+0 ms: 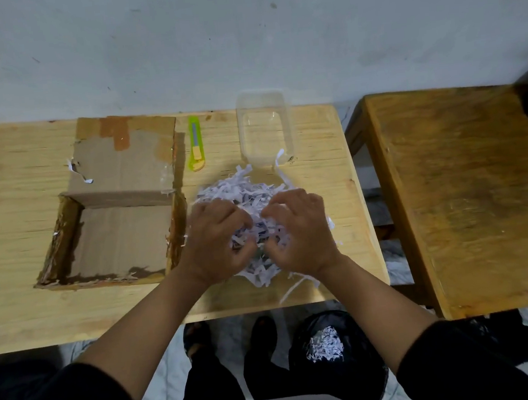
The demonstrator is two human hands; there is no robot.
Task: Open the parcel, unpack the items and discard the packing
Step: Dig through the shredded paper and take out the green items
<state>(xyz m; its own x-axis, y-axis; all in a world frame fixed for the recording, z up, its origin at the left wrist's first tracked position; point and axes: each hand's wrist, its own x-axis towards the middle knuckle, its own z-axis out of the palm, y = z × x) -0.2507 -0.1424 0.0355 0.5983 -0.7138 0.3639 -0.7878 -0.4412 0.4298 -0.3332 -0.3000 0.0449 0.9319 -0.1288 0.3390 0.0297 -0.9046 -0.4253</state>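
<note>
both hands, left hand (216, 239) and right hand (300, 233), curled into the shredded paper (239, 190), grabbing clumps; open box (122, 241) at 9 o'clock

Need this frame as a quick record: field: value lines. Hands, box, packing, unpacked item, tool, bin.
left hand: fingers curled into the shredded paper, grip on a bunch
right hand: same, curled into the pile from the other side
cardboard box: open on the table, left of the pile, only a few shreds left inside
plastic container: clear, empty, behind the pile
utility knife: green and yellow, between box flap and container
bin: black, on the floor under the table edge, some shreds already in it
</note>
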